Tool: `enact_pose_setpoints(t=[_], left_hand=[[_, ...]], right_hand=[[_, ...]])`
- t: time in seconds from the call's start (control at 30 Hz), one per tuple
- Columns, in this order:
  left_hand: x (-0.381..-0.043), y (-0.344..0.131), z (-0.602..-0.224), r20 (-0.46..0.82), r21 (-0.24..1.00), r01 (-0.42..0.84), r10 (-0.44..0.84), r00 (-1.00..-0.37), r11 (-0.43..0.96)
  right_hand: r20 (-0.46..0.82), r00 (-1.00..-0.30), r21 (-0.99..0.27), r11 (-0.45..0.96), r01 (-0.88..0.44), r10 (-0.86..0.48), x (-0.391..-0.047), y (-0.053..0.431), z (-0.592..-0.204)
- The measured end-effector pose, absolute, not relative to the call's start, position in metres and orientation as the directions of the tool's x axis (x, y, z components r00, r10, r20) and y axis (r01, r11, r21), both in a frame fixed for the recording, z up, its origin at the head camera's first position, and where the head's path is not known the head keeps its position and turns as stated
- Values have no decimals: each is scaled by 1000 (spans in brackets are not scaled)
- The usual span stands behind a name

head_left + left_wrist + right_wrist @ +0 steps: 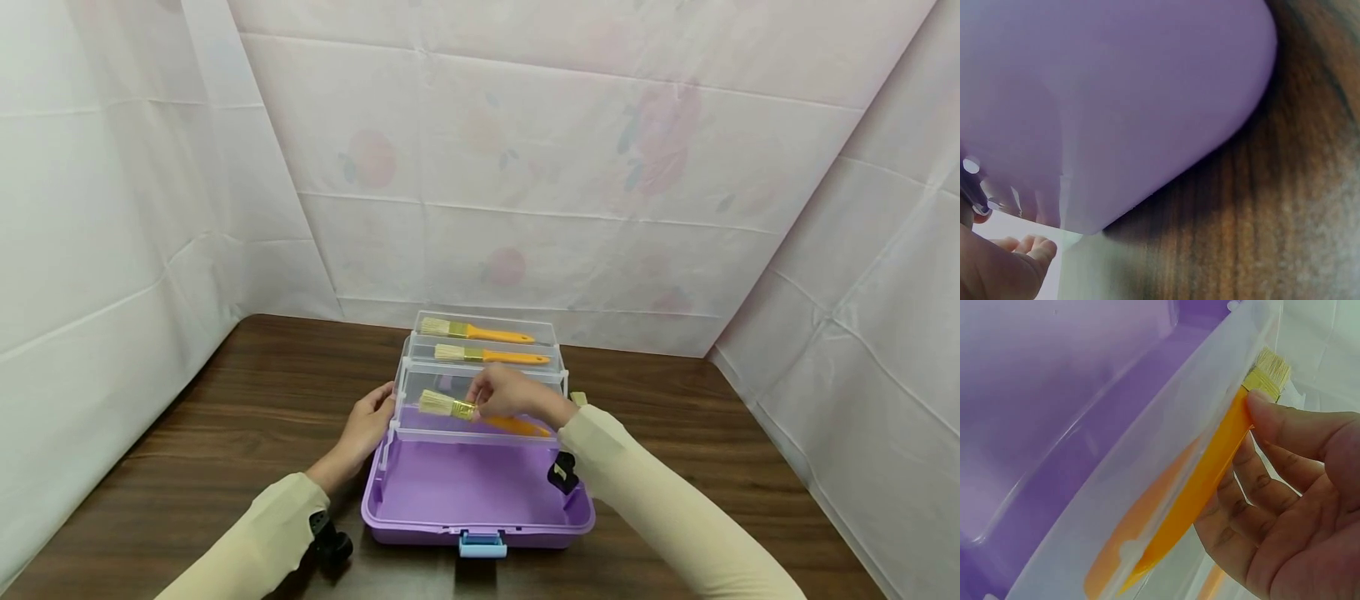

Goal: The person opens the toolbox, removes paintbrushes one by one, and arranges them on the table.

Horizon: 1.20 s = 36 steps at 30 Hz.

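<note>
Cream sleeves foremost, a yellow-handled brush is pinched by the right hand at the front tray, best kept lengthwise while the purple box is touched by the left hand, grip unclear.

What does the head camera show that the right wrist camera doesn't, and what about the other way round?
Only the head view shows the left hand, the wooden table and the blue latch. Only the right wrist view shows the palm side of the right hand. Both show that hand pinching a brush, along with the purple box and a clear tray.
</note>
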<state>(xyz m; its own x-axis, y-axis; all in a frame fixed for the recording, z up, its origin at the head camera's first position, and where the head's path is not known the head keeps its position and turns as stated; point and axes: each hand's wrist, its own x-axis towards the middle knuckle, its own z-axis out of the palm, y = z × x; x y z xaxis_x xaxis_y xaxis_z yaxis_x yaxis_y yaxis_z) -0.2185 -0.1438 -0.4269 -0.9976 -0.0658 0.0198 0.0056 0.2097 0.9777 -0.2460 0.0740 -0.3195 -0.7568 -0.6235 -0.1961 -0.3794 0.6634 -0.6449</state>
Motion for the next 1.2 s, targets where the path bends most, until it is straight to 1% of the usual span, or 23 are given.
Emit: enact_pose_setpoints(t=[0.4,0.6,0.8,1.0,1.2], left_hand=[[-221,-146,-429,25,974,9,-71,-997,225],[-222,-146,-431,40,974,23,-72,-997,224],[-221,-145,-430,43,973,25,-75,-996,229],[-221,-145,-430,36,974,19,-68,-997,224],[-222,-146,-429,25,975,10,-64,-998,222]], right_hand=[[-156,-784,-665,650,-367,-601,-249,90,-309],[-172,-817,-674,671,-309,-550,-252,100,-304],[-135,-839,-681,664,-309,-528,-254,110,-299],[-108,-875,-706,656,-267,-473,-256,123,-298],[-121,-903,-753,631,-187,-413,-256,138,-301]])
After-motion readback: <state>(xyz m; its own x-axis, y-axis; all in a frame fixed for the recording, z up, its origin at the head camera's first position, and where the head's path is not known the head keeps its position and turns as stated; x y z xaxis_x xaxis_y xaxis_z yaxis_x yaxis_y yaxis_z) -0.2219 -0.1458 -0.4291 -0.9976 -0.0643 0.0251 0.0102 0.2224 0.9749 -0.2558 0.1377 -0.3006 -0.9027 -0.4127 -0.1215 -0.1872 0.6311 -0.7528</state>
